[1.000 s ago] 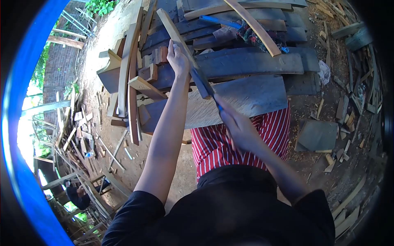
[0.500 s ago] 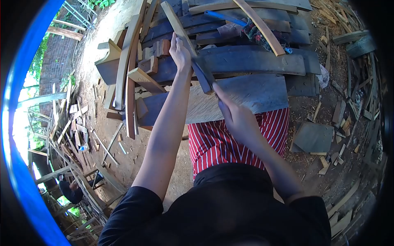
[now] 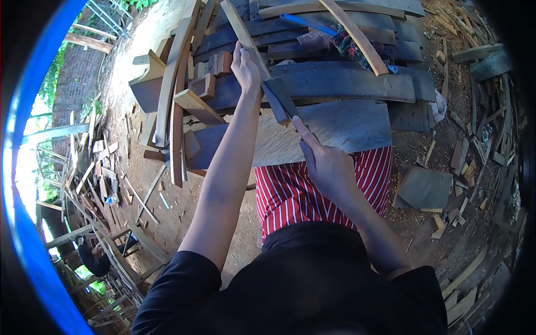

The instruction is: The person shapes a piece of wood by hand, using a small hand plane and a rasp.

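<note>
My left hand (image 3: 245,69) grips a long wooden strip (image 3: 241,25) from its left side, fingers lying along its edge. The strip slants from the top of the view down to a worn plank (image 3: 346,125) in front of my lap. In my right hand (image 3: 330,166) is a dark broad-bladed knife (image 3: 281,96), my index finger stretched along it. Its blade lies against the right side of the strip's lower part, below my left hand. My right palm hides most of the handle.
Curved boards (image 3: 357,84) lie across the work surface, with a blue tool (image 3: 307,24) and a tangle of cloth (image 3: 357,50) on them. Small wood blocks (image 3: 215,66) and long slats (image 3: 167,89) crowd the left. Scrap wood (image 3: 424,187) litters the ground. Another person (image 3: 94,258) sits far left.
The blade has shifted slightly and turned away from the strip's side, showing more of its face. My right hand has moved a little to the right; my left hand stays almost in place.
</note>
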The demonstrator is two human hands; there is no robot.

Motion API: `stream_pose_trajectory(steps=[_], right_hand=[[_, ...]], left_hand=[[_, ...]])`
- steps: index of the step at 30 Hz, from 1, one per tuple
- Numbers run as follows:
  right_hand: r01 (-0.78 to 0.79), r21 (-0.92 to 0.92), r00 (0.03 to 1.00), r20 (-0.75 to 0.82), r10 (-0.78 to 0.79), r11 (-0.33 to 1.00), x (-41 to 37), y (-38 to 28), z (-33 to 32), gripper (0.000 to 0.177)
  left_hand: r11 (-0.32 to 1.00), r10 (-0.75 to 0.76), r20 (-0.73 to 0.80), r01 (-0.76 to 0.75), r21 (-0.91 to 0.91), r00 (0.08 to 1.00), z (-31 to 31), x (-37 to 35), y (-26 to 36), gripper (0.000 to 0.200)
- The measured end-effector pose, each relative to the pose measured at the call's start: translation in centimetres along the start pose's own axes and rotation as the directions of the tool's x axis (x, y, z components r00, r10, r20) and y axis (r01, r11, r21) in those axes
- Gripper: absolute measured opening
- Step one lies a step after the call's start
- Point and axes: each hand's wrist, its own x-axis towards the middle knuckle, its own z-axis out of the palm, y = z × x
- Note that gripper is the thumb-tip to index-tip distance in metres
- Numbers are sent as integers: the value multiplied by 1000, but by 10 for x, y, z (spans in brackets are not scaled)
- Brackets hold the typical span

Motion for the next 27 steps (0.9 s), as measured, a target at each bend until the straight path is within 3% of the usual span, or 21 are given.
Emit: stream_pose_trajectory(steps=[2, 8, 18, 21, 23, 26, 27], right_hand=[[-12, 39, 1000, 5, 12, 999, -2, 1, 4, 47], [-16, 46, 1000, -18, 16, 999, 12, -2, 7, 47], [39, 29, 993, -111, -35, 999, 50, -9, 5, 47], [10, -19, 997, -75, -11, 1000, 50, -8, 2, 46], [119, -28, 984, -128, -122, 992, 27, 2, 4, 46], [110, 30, 988, -112, -106, 993, 29, 2, 4, 45], [49, 41, 998, -38, -47, 998, 45, -5, 0, 45]], left_hand=[[997, 70, -24, -70, 16, 997, -5, 13, -29, 45], [997, 29, -48, -25, 75, 998, 2, -7, 16, 44], [999, 43, -80, -42, 14, 996, -1, -8, 4, 43], [999, 46, -54, -47, -6, 997, 0, -5, 5, 43], [998, -7, -70, 2, -67, 998, 4, -2, 4, 44], [996, -11, -69, 5, -85, 998, 4, -6, 8, 43], [1000, -10, -48, 9, -18, 999, 3, -8, 15, 43]])
